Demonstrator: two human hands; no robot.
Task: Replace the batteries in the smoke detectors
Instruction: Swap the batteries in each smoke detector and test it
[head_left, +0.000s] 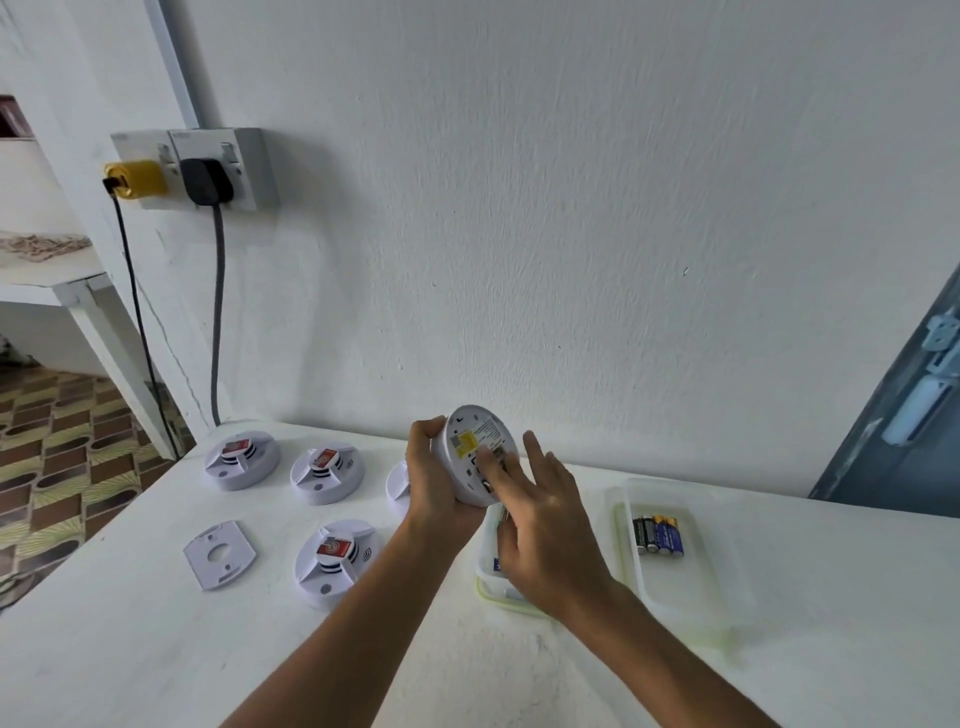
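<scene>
One detector half-hidden behind left hand

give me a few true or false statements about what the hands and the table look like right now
1. The left hand grips the round white smoke detector off the table. True.
2. The right hand holds a screwdriver. False: no tool shows; its fingers touch the detector's back.
3. The loose batteries lie in the clear plastic container. True.
4. Both wall sockets are empty. False: a yellow plug and a black plug sit in them.
5. A flat white mounting plate lies on the white table. True.
</scene>
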